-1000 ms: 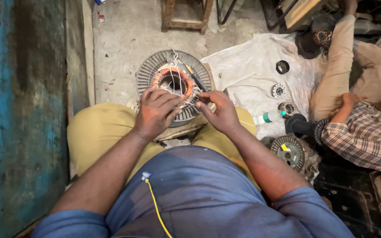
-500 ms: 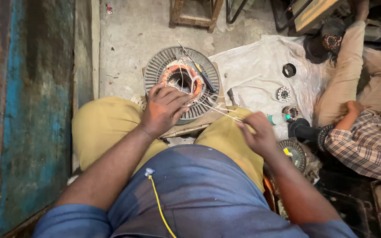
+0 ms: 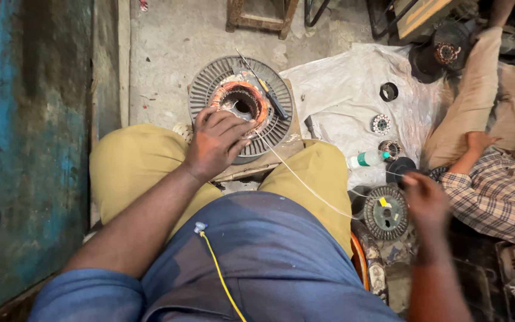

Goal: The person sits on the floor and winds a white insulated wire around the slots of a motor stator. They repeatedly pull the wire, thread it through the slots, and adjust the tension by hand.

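Left hand [image 3: 216, 143]: fingers pressed on round finned stator [image 3: 241, 107] with copper winding, set on board across the knees. Right hand [image 3: 427, 200]: blurred, drawn out to the side, pulling thin pale thread [image 3: 305, 182] taut from the winding; pinch itself not discernible

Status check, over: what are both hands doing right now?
Left hand pressing on the round stator. Right hand out to the side, pulling a thin white thread taut. Screwdriver lying across the stator.
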The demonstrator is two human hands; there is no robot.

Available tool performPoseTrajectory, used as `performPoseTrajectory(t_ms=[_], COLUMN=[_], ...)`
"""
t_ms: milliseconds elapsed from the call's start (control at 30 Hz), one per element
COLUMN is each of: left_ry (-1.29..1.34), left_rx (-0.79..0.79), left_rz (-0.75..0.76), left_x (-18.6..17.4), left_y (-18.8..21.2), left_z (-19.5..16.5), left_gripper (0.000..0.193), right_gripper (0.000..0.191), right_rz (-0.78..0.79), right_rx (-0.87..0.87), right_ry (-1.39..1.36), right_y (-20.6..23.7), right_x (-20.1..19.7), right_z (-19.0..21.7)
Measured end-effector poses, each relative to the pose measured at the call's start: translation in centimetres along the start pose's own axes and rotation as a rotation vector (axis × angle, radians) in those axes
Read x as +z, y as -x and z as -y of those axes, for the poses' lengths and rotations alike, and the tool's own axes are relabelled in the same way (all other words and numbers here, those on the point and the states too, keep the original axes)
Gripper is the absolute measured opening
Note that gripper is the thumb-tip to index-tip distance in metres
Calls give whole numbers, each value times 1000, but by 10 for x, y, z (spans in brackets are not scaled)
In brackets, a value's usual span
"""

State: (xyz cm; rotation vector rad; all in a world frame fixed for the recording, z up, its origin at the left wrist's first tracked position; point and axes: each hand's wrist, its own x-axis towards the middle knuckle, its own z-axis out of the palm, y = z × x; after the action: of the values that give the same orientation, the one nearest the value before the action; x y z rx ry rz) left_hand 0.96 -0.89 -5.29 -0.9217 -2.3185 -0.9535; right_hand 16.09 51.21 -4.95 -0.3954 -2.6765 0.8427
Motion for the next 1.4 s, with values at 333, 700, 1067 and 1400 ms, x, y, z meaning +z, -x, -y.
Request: performPoseTrajectory(t_ms=[333,700,1067,1400], left_ry=[-50,-44,-55,-127], left_rx=[-7,4,25,34], left_rz=[11,13,-15,10], left_x=[-6,-8,-7,-5], left_y=[-3,-7,-2,1], left_z=[-9,-3,-5,-7], left_gripper=[44,41,44,56], right_gripper=[42,21,23,16], right_rz=[261,513,747,454], right_rx=[-590,-259,-268,-321], right_ry=[-240,-408,-479,-452], right_y=[-4,1,8,17], right_x=[172,196,184,173], right_z=[255,234,231,235])
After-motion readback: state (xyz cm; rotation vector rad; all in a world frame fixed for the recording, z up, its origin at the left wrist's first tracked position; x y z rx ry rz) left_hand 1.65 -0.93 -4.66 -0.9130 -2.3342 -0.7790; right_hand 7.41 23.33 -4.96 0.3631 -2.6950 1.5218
